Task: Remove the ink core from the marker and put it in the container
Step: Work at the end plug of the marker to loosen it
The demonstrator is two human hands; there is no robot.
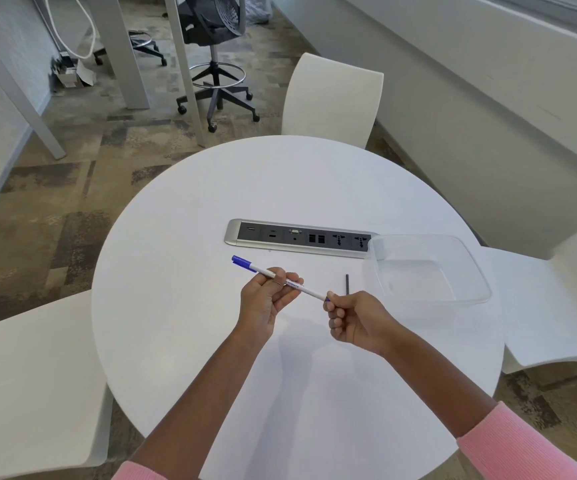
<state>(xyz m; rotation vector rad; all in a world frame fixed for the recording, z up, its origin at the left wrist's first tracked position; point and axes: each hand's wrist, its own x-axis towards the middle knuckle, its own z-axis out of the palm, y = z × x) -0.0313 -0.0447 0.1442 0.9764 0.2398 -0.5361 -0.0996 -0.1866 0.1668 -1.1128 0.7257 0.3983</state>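
Note:
A white marker (309, 293) with a blue cap at its far-left end is held above the round white table (190, 341). My left hand (266, 299) grips the barrel near its middle. My right hand (353, 320) pinches the marker's blue near end between thumb and fingers. A thin dark stick (347, 284), which may be an ink core, lies on the table just beyond my right hand. A clear plastic container (467, 268) sits to the right, with nothing visible inside it.
A silver socket panel (233, 233) is set into the table behind the marker. White chairs stand at the far side (332, 98), the right (557, 306) and the near left (31, 382). A black office chair (216, 64) stands further back.

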